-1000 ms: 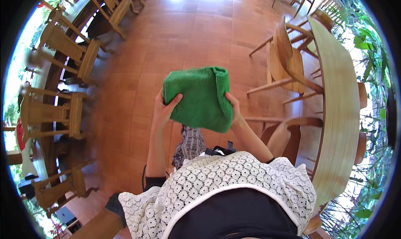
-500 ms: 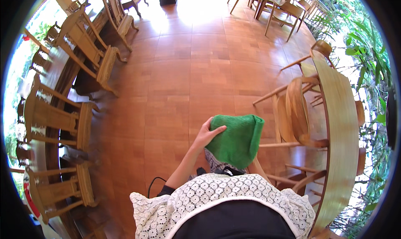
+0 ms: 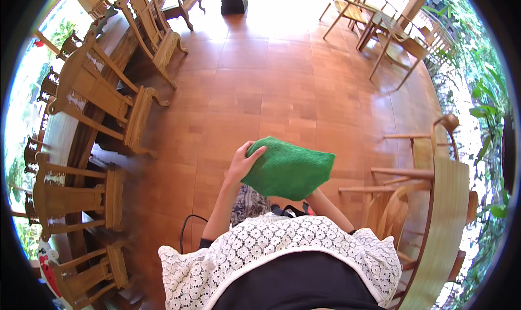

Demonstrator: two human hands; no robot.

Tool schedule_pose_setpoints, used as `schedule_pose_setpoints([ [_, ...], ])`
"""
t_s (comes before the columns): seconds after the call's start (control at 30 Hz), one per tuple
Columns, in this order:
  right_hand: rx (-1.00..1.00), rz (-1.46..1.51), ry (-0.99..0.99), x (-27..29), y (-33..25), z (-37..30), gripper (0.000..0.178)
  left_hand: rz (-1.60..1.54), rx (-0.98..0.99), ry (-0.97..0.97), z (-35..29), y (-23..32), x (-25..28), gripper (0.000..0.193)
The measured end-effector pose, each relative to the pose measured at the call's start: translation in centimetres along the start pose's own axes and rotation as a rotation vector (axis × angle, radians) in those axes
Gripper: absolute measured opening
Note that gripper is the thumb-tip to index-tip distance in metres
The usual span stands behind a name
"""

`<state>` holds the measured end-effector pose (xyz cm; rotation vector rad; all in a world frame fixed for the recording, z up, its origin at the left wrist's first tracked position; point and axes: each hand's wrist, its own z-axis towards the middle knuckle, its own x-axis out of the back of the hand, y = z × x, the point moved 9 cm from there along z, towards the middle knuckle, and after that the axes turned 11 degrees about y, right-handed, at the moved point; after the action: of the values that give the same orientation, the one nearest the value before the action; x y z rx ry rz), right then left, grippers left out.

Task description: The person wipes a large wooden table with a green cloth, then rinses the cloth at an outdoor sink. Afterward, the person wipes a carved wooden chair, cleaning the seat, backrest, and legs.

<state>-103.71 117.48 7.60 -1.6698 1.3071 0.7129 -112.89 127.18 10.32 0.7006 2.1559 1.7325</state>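
Observation:
A folded green cloth (image 3: 290, 169) with a fuzzy, towel-like surface is held out in front of my body. My left hand (image 3: 240, 162) is closed on its left edge, the thumb lying on top and the other fingers mostly out of sight behind it. From the right, my right forearm (image 3: 332, 209) reaches up under the cloth. The cloth covers my right hand, so its fingers cannot be seen.
Carved wooden chairs (image 3: 81, 193) line a long dark table at the left. A light wood table (image 3: 448, 234) and curved-back chairs (image 3: 391, 209) stand close on my right. More chairs and a small table (image 3: 388, 25) are at the far right. Reddish tiles (image 3: 244, 101) cover the floor.
The cloth has shifted left and turned, its rolled right edge no longer showing. My left hand moved with it. The furniture has slid lower in view, with the right-hand tables and chairs moving outward.

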Motion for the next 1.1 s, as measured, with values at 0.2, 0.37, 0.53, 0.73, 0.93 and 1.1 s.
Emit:
schedule_pose_setpoints([
  [0.2, -0.01, 0.014, -0.064, -5.7, -8.0, 15.8, 0.068, -0.385, 0.233, -0.063, 15.3, 1.4, 2.4, 0.032],
  [0.37, 0.143, 0.02, 0.071, -6.3, -17.6, 25.2, 0.069, -0.328, 0.263, -0.17, 31.0, 5.5, -0.6, 0.036],
  [0.53, 0.339, 0.019, 0.265, -4.3, -28.8, 32.8, 0.071, -0.345, 0.395, -0.475, 44.2, 8.3, -8.5, 0.04],
  [0.73, 0.449, -0.004, 0.389, -2.4, -39.4, 45.4, 0.073, -0.203, 0.594, -0.544, 59.9, 4.3, -14.1, 0.044],
  [0.93, 0.448, -0.097, 0.278, -10.8, -52.5, 61.9, 0.076, -0.271, 0.327, -0.331, 80.0, 16.2, -9.5, 0.033],
  [1.1, 0.487, -0.193, 0.135, -19.7, -61.7, 76.4, 0.078, -0.211, -0.066, -0.138, 96.5, 22.4, -3.7, 0.042],
])
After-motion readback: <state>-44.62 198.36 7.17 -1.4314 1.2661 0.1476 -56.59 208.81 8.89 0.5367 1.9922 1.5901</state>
